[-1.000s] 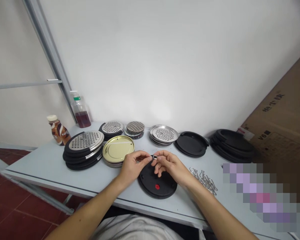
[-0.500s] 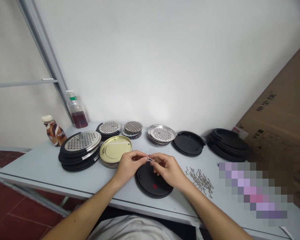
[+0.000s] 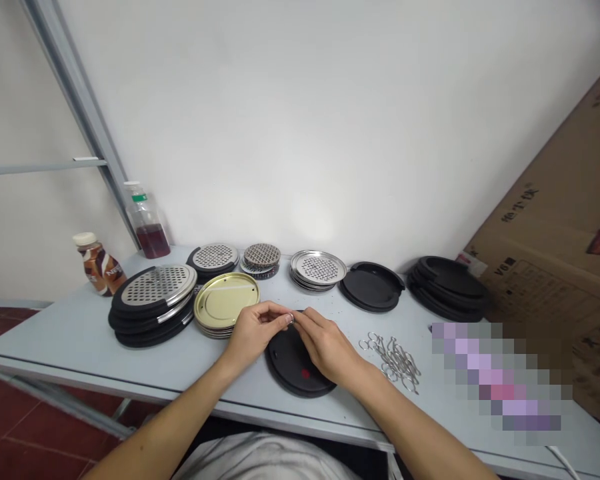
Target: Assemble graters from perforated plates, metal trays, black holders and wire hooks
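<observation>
The left hand (image 3: 254, 335) and right hand (image 3: 326, 347) seem, as far as the fingers show, to pinch a small wire ring (image 3: 291, 319) in a tight grip above a black disc (image 3: 295, 365); a slip could drop it towards the loose clips (image 3: 393, 363).

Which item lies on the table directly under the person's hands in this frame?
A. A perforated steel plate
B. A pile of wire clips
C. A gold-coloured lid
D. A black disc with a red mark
D: the black disc, its red mark showing, lies under the left hand and right hand, which pinch a small metal clip above it.
</observation>
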`<action>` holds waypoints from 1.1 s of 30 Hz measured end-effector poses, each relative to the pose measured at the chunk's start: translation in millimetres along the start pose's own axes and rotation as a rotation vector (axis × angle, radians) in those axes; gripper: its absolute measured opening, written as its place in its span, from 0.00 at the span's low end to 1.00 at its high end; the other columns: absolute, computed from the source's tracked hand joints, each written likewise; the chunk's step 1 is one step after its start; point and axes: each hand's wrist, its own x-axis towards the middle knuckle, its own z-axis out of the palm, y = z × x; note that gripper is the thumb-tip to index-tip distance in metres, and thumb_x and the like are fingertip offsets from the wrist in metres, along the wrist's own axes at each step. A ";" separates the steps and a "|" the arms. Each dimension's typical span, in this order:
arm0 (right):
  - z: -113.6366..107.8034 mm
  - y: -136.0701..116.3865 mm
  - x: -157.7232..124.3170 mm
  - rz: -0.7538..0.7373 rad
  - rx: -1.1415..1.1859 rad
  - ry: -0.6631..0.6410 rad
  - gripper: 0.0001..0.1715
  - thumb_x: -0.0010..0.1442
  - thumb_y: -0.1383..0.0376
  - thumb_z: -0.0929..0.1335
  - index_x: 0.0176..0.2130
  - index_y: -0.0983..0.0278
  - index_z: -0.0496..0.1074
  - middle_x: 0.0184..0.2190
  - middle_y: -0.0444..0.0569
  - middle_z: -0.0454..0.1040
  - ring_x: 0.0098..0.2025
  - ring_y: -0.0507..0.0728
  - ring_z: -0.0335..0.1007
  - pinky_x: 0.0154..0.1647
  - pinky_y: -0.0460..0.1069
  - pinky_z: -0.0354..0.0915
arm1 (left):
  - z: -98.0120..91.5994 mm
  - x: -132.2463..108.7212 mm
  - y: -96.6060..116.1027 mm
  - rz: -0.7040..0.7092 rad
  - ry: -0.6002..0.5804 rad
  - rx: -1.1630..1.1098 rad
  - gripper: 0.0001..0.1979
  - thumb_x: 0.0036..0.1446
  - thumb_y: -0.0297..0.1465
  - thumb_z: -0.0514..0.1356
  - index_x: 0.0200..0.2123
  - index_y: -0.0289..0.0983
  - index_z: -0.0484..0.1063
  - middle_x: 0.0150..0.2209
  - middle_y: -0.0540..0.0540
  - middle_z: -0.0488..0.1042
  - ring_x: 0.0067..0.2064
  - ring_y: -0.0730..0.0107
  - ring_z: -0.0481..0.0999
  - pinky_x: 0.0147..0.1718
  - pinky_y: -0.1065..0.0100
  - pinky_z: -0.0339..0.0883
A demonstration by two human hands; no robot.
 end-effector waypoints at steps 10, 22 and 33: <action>-4.5 8.1 2.3 0.152 0.017 0.100 0.14 0.69 0.67 0.59 0.48 0.62 0.71 0.38 0.52 0.74 0.39 0.58 0.72 0.42 0.52 0.68 | 3.0 -5.4 -2.0 0.035 0.048 0.022 0.08 0.55 0.33 0.66 0.36 0.36 0.73 0.25 0.52 0.75 0.27 0.72 0.76 0.29 0.72 0.70; -1.4 11.0 2.0 0.163 0.039 0.087 0.15 0.70 0.67 0.58 0.49 0.64 0.70 0.39 0.53 0.73 0.41 0.59 0.71 0.44 0.53 0.67 | 4.5 -4.4 -6.8 0.097 -0.012 0.052 0.11 0.55 0.29 0.66 0.42 0.36 0.79 0.39 0.45 0.82 0.40 0.66 0.81 0.43 0.67 0.75; 0.5 3.8 2.4 0.128 0.148 0.061 0.15 0.69 0.69 0.60 0.48 0.61 0.73 0.39 0.52 0.76 0.41 0.58 0.72 0.43 0.52 0.66 | 4.6 -6.7 -3.8 0.259 0.028 0.206 0.09 0.54 0.24 0.66 0.40 0.37 0.80 0.36 0.47 0.82 0.35 0.67 0.80 0.38 0.68 0.76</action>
